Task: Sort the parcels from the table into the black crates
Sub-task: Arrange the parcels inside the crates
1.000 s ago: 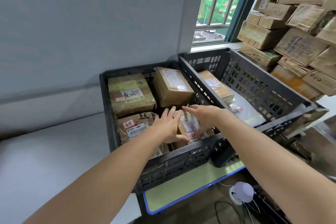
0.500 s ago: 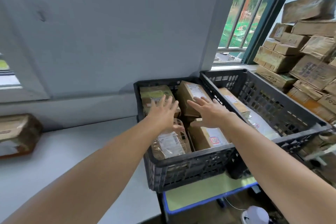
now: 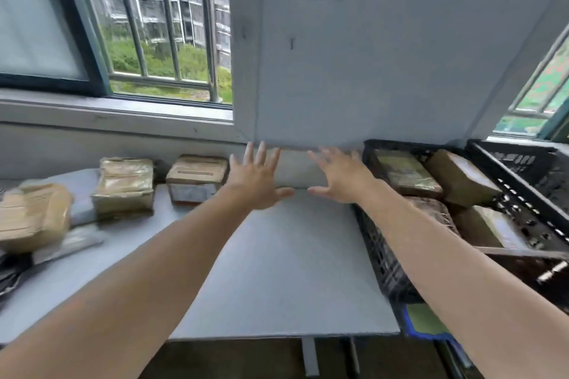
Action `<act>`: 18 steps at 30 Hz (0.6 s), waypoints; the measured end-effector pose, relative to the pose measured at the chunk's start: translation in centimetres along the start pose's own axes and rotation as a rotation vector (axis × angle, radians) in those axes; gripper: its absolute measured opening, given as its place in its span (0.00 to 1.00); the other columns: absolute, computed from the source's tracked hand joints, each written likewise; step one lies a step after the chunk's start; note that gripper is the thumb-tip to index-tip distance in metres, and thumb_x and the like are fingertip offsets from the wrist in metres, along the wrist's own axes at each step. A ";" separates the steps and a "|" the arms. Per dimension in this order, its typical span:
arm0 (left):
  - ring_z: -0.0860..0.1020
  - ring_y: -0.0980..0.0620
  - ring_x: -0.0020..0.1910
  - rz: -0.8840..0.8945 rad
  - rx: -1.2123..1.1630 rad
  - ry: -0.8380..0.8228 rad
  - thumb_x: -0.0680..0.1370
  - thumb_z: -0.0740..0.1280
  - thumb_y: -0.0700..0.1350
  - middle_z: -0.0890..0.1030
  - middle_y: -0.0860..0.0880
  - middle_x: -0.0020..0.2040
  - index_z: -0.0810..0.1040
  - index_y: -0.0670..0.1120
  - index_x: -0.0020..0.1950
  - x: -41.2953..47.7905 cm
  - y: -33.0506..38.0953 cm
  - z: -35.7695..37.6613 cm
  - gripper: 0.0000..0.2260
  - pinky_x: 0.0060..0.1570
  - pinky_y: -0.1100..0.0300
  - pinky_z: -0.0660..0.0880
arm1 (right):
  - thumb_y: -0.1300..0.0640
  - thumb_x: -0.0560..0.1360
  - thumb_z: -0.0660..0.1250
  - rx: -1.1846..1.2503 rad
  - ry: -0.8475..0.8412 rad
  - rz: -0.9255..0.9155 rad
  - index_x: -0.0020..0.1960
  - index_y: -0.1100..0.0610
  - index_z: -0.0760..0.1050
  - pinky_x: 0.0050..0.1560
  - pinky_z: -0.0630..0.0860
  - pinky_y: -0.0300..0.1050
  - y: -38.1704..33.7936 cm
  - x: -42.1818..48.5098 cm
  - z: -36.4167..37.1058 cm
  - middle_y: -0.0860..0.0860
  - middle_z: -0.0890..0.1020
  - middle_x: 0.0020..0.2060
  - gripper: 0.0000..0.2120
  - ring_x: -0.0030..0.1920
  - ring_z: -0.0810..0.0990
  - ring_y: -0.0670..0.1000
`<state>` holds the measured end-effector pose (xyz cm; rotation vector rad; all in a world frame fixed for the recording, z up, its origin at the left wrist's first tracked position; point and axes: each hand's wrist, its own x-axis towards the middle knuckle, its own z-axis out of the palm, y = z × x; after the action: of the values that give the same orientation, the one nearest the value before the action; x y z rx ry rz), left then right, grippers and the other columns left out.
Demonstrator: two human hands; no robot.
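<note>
The left grip (image 3: 258, 183) and right grip (image 3: 340, 177) hover empty, fingers spread. The nearest parcel (image 3: 197, 175) sits on the bench (image 3: 277, 255) just left of the left grip, which I judge the nearer one.

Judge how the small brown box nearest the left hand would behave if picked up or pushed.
The box looks stiff: square edges, no sagging, so it probably keeps its shape when lifted. It sits flat and low on the table, so a push should slide it, not tip or roll it. Weight cannot be told from the picture.
</note>
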<state>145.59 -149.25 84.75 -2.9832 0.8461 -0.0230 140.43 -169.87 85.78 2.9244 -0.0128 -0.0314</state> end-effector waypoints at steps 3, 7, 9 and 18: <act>0.40 0.42 0.80 -0.060 -0.004 -0.010 0.76 0.53 0.73 0.39 0.46 0.81 0.38 0.50 0.81 -3.7 -6.2 0.9 0.44 0.76 0.38 0.50 | 0.32 0.77 0.58 0.043 -0.039 -0.039 0.81 0.47 0.40 0.75 0.46 0.65 -7.1 1.7 -0.9 0.51 0.45 0.81 0.43 0.80 0.46 0.54; 0.39 0.43 0.80 -0.144 -0.052 -0.026 0.76 0.53 0.73 0.38 0.46 0.81 0.39 0.51 0.81 -6.7 -12.8 2.4 0.44 0.75 0.38 0.48 | 0.31 0.76 0.60 0.113 -0.056 -0.076 0.81 0.45 0.40 0.76 0.45 0.64 -13.4 3.8 -1.0 0.50 0.44 0.81 0.45 0.80 0.45 0.54; 0.40 0.43 0.80 -0.172 -0.067 -0.031 0.75 0.53 0.74 0.39 0.45 0.81 0.39 0.51 0.81 -7.5 -15.5 3.3 0.44 0.75 0.37 0.48 | 0.32 0.76 0.61 0.137 -0.053 -0.092 0.81 0.45 0.40 0.76 0.45 0.63 -15.9 4.9 -0.7 0.50 0.45 0.81 0.45 0.80 0.45 0.54; 0.40 0.42 0.80 -0.257 -0.095 -0.113 0.76 0.53 0.73 0.39 0.44 0.81 0.38 0.51 0.81 -6.4 -23.4 8.7 0.44 0.75 0.36 0.49 | 0.32 0.77 0.59 0.191 -0.088 -0.140 0.81 0.45 0.42 0.76 0.49 0.64 -22.8 12.1 3.1 0.49 0.48 0.81 0.41 0.79 0.48 0.54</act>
<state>152.67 -125.67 77.01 -3.1245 0.4617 0.1813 152.62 -148.45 77.61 3.1072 0.1843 -0.1910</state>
